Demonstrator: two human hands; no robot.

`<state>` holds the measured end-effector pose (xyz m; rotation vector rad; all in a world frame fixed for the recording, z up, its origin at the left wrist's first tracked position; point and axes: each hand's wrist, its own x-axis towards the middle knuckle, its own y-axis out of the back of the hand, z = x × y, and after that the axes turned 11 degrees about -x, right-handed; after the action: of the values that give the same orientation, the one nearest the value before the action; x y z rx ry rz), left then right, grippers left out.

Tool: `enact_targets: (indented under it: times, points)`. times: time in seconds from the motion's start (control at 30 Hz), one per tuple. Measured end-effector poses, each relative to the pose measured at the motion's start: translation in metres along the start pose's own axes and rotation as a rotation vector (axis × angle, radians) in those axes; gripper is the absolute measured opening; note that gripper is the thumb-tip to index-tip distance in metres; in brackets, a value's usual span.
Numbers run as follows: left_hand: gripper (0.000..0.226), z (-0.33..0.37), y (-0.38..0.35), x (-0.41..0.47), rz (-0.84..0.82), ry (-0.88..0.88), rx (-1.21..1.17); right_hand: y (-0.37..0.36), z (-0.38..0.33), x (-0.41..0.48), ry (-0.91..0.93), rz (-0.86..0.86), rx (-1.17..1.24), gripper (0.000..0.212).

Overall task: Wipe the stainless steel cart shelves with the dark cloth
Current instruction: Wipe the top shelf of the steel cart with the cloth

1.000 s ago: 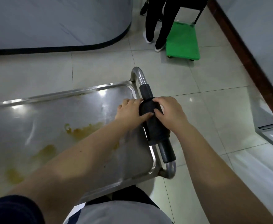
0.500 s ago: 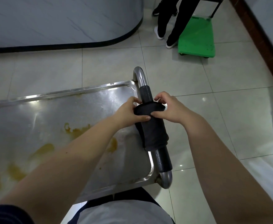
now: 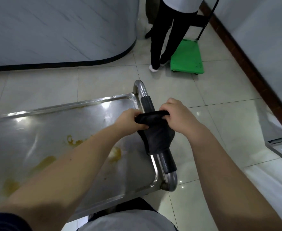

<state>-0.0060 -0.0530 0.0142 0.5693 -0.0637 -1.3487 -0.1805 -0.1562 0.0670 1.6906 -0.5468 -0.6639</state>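
Pale floor tiles (image 3: 103,80) surround the steel cart shelf (image 3: 61,127), stained yellow left of its handle (image 3: 167,161). The left hand (image 3: 128,120) and right hand (image 3: 178,117) each grip the dark cloth (image 3: 157,139) draped over that handle; best to lift it off evenly, snagging nothing.

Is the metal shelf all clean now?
No, yellow-brown stains are spread across the shelf.

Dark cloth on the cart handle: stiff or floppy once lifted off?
Probably floppy: the dark fabric cloth drapes and folds over the black foam-covered handle. Likely light: the left hand and right hand pinch its bunched top edge.
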Motion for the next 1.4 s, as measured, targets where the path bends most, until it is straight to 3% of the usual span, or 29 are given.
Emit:
enact_targets:
  times: [0.17,0.3,0.43,0.57,0.67,0.8,0.93,1.07,1.2,1.33,1.4]
  points:
    - [0.072,0.009,0.017,-0.03,-0.023,-0.254,0.05,0.005,-0.046,-0.031,0.167,0.313,-0.216,0.029]
    - [0.044,0.005,0.039,-0.065,-0.045,-0.367,0.237,0.002,-0.095,-0.048,0.202,0.456,-0.225,0.03]
    - [0.023,-0.031,0.068,-0.107,0.076,-0.319,0.251,-0.012,-0.137,-0.063,0.215,0.482,-0.231,0.034]
    - [0.019,-0.069,0.094,-0.156,0.147,-0.338,0.37,-0.034,-0.179,-0.088,0.224,0.467,-0.193,0.033]
    - [0.012,-0.097,0.101,-0.185,0.221,-0.453,0.518,-0.054,-0.201,-0.105,0.191,0.423,-0.151,0.04]
    - [0.02,-0.125,0.096,-0.22,0.294,-0.609,0.717,-0.078,-0.215,-0.126,0.189,0.401,-0.146,0.047]
    - [0.029,-0.138,0.078,-0.244,0.283,-0.65,0.694,-0.097,-0.22,-0.154,0.174,0.391,-0.098,0.045]
    - [0.047,-0.147,0.062,-0.26,0.225,-0.6,0.591,-0.105,-0.215,-0.175,0.151,0.351,-0.026,0.039]
    - [0.04,-0.131,0.046,-0.275,0.165,-0.526,0.397,-0.102,-0.198,-0.19,0.142,0.362,0.021,0.035]
    - [0.036,-0.1,0.036,-0.274,0.015,-0.207,-0.047,-0.09,-0.177,-0.184,0.095,0.342,0.014,0.03]
    - [0.031,-0.1,0.029,-0.252,0.033,-0.043,-0.092,-0.094,-0.169,-0.162,0.015,0.229,-0.053,0.027]
